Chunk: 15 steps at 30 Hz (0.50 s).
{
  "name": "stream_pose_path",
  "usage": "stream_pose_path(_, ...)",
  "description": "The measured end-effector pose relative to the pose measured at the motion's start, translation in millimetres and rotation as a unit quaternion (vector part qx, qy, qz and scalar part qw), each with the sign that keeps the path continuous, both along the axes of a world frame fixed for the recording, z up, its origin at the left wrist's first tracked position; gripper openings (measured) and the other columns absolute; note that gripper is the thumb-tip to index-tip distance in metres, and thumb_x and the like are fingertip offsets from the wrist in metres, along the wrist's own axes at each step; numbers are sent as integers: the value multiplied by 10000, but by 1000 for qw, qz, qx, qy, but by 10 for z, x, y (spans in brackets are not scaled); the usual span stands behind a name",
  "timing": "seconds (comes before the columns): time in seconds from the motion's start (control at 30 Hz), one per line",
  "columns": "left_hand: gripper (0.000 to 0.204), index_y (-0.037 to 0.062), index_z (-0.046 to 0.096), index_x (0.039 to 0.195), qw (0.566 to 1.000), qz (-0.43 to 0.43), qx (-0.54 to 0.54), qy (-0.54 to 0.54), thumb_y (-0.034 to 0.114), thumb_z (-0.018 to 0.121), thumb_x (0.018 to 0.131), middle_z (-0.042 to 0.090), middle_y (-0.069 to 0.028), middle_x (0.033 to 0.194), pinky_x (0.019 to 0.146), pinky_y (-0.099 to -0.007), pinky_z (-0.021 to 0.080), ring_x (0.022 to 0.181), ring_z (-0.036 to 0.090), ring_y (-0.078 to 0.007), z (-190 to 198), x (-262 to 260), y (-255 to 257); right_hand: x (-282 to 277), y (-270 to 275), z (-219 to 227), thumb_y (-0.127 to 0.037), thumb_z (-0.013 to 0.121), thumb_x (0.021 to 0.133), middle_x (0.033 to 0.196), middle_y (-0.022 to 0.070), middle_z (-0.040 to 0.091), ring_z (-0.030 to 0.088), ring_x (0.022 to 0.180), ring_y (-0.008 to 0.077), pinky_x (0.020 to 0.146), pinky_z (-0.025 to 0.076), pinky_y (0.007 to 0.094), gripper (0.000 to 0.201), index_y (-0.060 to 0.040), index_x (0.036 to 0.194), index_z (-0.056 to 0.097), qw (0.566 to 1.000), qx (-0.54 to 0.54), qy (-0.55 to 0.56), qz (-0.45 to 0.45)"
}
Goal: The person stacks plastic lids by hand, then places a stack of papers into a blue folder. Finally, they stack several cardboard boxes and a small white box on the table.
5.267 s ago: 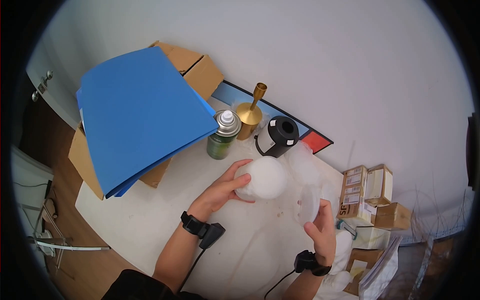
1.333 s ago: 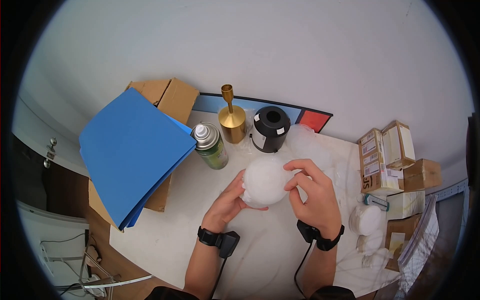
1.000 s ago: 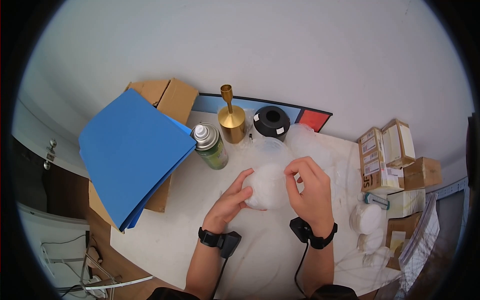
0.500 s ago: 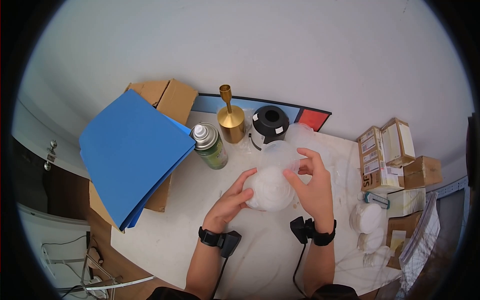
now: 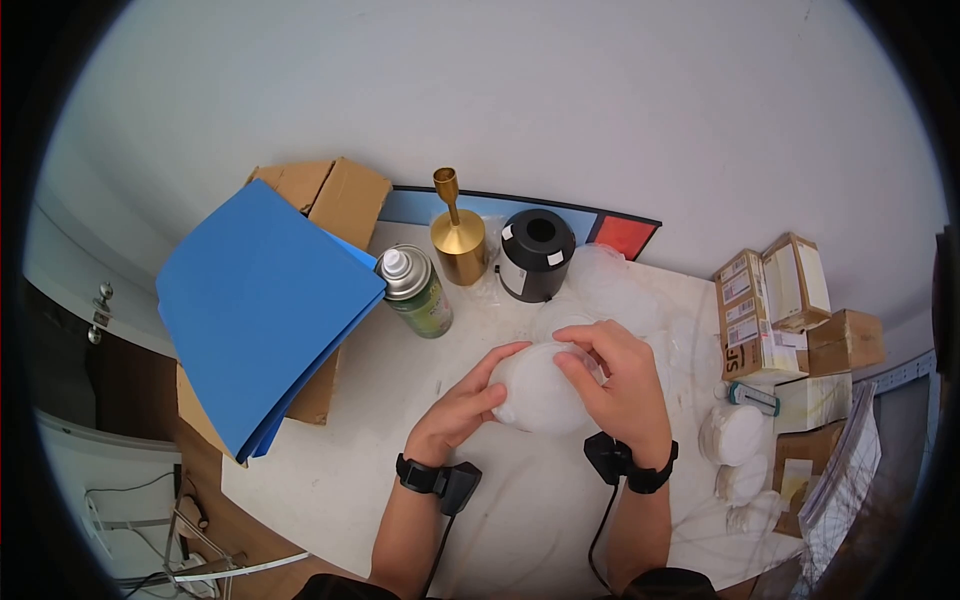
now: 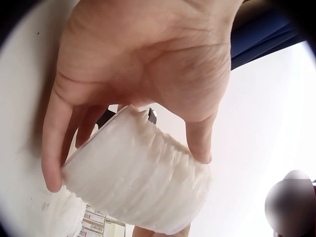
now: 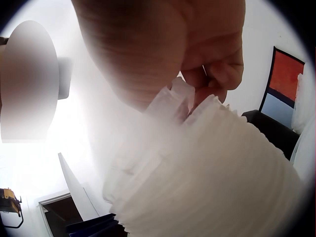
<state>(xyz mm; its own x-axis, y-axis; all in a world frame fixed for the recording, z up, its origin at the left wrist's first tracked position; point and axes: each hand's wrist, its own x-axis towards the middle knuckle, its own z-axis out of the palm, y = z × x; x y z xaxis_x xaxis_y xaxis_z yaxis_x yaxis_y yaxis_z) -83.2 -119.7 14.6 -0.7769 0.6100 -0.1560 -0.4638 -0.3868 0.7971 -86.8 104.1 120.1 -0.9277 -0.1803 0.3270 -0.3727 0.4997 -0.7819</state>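
Note:
A thick stack of thin, white round pieces [image 5: 538, 395] with ruffled edges is held above the table between both hands. My left hand [image 5: 460, 405] grips it from the left, thumb on the near side and fingers round the far side; the left wrist view shows the ruffled side of the stack [image 6: 143, 173] under the palm. At the stack's upper right, my right hand [image 5: 625, 385] bends its thumb and fingers in, pinching a translucent flap [image 7: 178, 96] at the edge. Just beyond the stack shows a pale, see-through round piece [image 5: 562, 320], partly hidden by the right fingers.
Blue folders [image 5: 270, 310] lie over a cardboard box [image 5: 350, 205] at left. Behind the hands stand a spray can [image 5: 418, 295], a gold candlestick [image 5: 460, 245] and a black cylinder [image 5: 540, 260]. Clear plastic [image 5: 615, 285], parcel boxes [image 5: 745, 325] and more white round stacks [image 5: 730, 435] are at right.
Earlier the right hand held a separate round piece off to the right. Half a second ago a translucent round piece stood up beyond the stack; now the right fingers have come back onto the stack's edge.

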Motion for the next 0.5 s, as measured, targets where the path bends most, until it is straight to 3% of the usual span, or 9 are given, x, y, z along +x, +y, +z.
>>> stream_pose_path(0.23,874,144,288,1629,1000,12,19,-12,505,711,954,432,-108,1567,1038,-443,536,1405,497,-255,-28,-4,1,47,-146,11,-92,773,830,1258,156,625,619,1069,337,871,525,412,322,-48,1141,704,983,137,116,-47)
stream_pose_path(0.33,884,135,243,1647,999,30,18,-23,468,701,968,431,-115,1566,1043,-430,531,1398,504,-244,52,22,3,76,-243,91,-182,769,846,1350,183,596,565,1233,398,1007,481,472,427,-51,1244,689,974,134,179,-42)
stream_pose_path(0.43,918,117,161,1671,998,41,28,-24,407,693,981,432,-110,1563,1057,-413,519,1385,514,-228,-60,23,-2,154,-389,156,-291,751,870,1406,212,568,495,1346,430,1098,420,528,534,-58,1341,657,974,150,169,9)
stream_pose_path(0.5,941,104,108,1680,997,48,40,-41,366,688,986,437,-103,1557,1064,-403,512,1371,526,-221,-146,20,-15,158,-487,-27,-330,739,879,1419,230,553,475,1366,439,1122,393,549,567,-62,1369,644,971,191,145,11)
